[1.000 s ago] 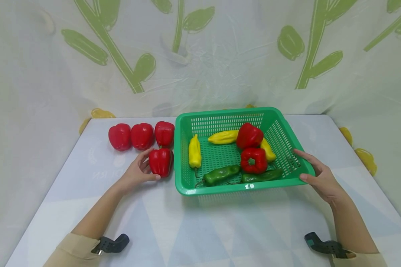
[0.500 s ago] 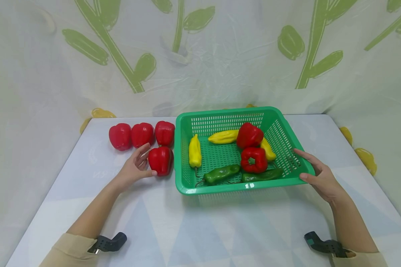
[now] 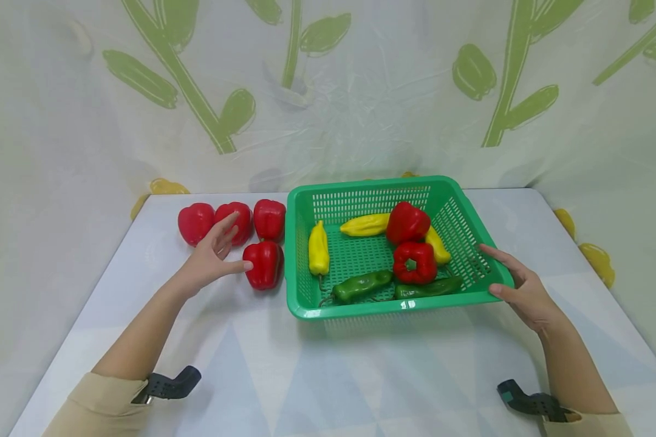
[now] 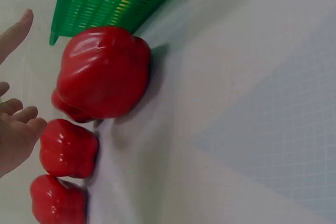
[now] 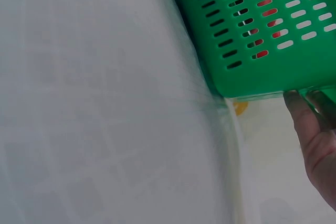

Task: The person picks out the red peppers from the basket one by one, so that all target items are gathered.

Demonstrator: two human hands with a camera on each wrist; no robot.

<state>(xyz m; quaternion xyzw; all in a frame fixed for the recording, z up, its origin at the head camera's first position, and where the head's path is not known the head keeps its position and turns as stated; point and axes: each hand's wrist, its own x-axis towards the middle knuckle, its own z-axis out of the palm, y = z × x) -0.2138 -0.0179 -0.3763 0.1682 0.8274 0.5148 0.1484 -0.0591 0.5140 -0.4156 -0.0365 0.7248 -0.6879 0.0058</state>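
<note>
My left hand [image 3: 206,262] hovers just left of the nearest red bell pepper [image 3: 263,266], fingers spread and holding nothing; its thumb tip overlaps that pepper in the head view. Behind it stand three more red bell peppers in a row, the middle one partly hidden by my fingers. The left wrist view shows the hand [image 4: 16,140] beside these peppers. My right hand [image 3: 531,300] grips the near right corner of the green plastic basket [image 3: 355,312], thumb and fingers at its rim. In the right wrist view, fingers [image 5: 302,116] meet the basket's rim.
Inside the basket lie two red bell peppers [image 3: 408,222], several yellow peppers [image 3: 319,249] and two long green peppers [image 3: 362,286]. The basket stands on a pale patterned table [image 3: 328,388]. A leaf-print curtain [image 3: 372,109] hangs behind the table's back edge.
My left hand has let go of the nearest red bell pepper and drawn away to the left and back, fingers spreading. My right hand and the basket have stayed put.
</note>
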